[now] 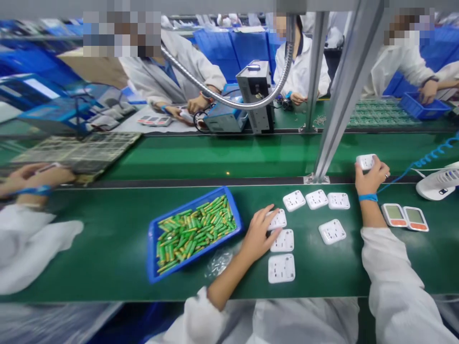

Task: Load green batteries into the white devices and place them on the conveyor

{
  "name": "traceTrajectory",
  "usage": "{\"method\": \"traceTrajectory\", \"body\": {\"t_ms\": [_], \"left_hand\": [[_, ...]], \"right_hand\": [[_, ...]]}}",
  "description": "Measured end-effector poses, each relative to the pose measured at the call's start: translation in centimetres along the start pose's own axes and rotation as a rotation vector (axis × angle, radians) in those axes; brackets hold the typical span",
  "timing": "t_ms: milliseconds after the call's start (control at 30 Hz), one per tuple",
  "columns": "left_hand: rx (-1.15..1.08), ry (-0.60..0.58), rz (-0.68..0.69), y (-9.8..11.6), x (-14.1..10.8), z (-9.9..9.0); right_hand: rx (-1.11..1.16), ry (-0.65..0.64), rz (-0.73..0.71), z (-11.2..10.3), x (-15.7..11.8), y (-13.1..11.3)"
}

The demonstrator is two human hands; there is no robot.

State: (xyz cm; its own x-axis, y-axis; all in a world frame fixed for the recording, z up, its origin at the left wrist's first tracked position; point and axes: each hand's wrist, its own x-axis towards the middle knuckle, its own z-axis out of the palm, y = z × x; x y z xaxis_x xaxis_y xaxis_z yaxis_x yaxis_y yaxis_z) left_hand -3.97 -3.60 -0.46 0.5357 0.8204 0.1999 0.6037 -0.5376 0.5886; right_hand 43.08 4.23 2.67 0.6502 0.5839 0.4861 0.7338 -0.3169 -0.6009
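My left hand (258, 233) lies over a row of white devices at the middle right of the bench, its thumb and fingers spanning opposite edges of one small white device (278, 220). Just below that sit another white device (283, 241) and a nearer one (281, 268). My right hand (371, 177) reaches to the bench's far edge, fingers closed round a white device (365, 161). Between my hands, several more white devices (316, 199) lie with slotted faces up, one (332, 231) apart from the others. Left of my left hand stands a blue tray (152, 258) of green-and-gold cylindrical batteries (197, 231).
Two devices with grey screens (394, 215) lie right of my right forearm, near a white handheld tool (437, 184) and coiled blue cord (435, 153). A metal post (337, 100) rises behind the bench. A co-worker's hands (46, 177) are at left; others sit across the green belt (215, 157).
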Motion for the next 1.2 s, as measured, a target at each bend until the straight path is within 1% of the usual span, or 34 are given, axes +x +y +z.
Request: {"method": "traceTrajectory", "body": {"t_ms": [67, 100, 133, 200, 267, 333, 367, 433, 533, 633, 733, 833, 933, 1000, 1133, 1200], "left_hand": [[0.037, -0.009, 0.013, 0.4, -0.1, -0.1], [0.064, -0.028, 0.028, 0.6, -0.2, -0.3], [0.093, -0.057, 0.054, 0.9, -0.3, -0.4], [0.136, -0.127, 0.13, 1.3, -0.4, -0.8], [0.145, -0.174, 0.208, 1.6, -0.4, -1.1], [0.146, -0.167, 0.245, 1.6, -0.3, -1.2], [0.149, -0.152, 0.255, 1.5, -0.3, -1.1], [0.16, -0.116, 0.268, 1.4, -0.2, -0.9], [0.164, -0.072, 0.29, 1.5, -0.2, -0.5], [0.146, -0.049, 0.314, 1.7, -0.1, -0.3], [0.141, -0.028, 0.329, 1.7, -0.2, -0.4], [0.147, -0.007, 0.33, 1.8, -0.2, -0.3], [0.119, 0.031, 0.346, 1.8, -0.2, -0.1], [0.088, 0.076, 0.36, 1.9, -0.2, 0.0], [0.129, 0.217, 0.369, 1.8, -0.2, -0.6], [0.181, 0.289, 0.365, 1.7, -0.1, -1.1]], "right_hand": [[0.051, 0.013, -0.114, -2.3, -3.4, -1.9], [0.071, -0.008, -0.167, -3.7, -5.5, -2.9], [0.095, -0.052, -0.214, -5.2, -7.8, -4.0], [0.145, -0.194, -0.293, -8.0, -12.4, -6.2], [0.168, -0.32, -0.34, -10.2, -16.7, -8.1], [0.203, -0.438, -0.34, -11.4, -20.0, -9.9], [0.224, -0.503, -0.342, -11.6, -21.2, -10.8], [0.253, -0.609, -0.343, -11.1, -22.7, -12.8], [0.228, -0.699, -0.369, -8.9, -22.7, -16.1], [0.133, -0.789, -0.457, -5.4, -21.6, -19.6], [-0.036, -0.896, -0.567, -1.8, -20.8, -22.8], [-0.263, -0.919, -0.632, 0.8, -20.8, -25.3], [-0.362, -0.9, -0.66, 1.9, -20.8, -26.6], [-0.366, -0.921, -0.662, 2.0, -20.3, -26.6], [-0.347, -1.01, -0.612, 1.7, -17.6, -25.5], [-0.275, -0.993, -0.623, 1.3, -16.2, -25.6]]}}
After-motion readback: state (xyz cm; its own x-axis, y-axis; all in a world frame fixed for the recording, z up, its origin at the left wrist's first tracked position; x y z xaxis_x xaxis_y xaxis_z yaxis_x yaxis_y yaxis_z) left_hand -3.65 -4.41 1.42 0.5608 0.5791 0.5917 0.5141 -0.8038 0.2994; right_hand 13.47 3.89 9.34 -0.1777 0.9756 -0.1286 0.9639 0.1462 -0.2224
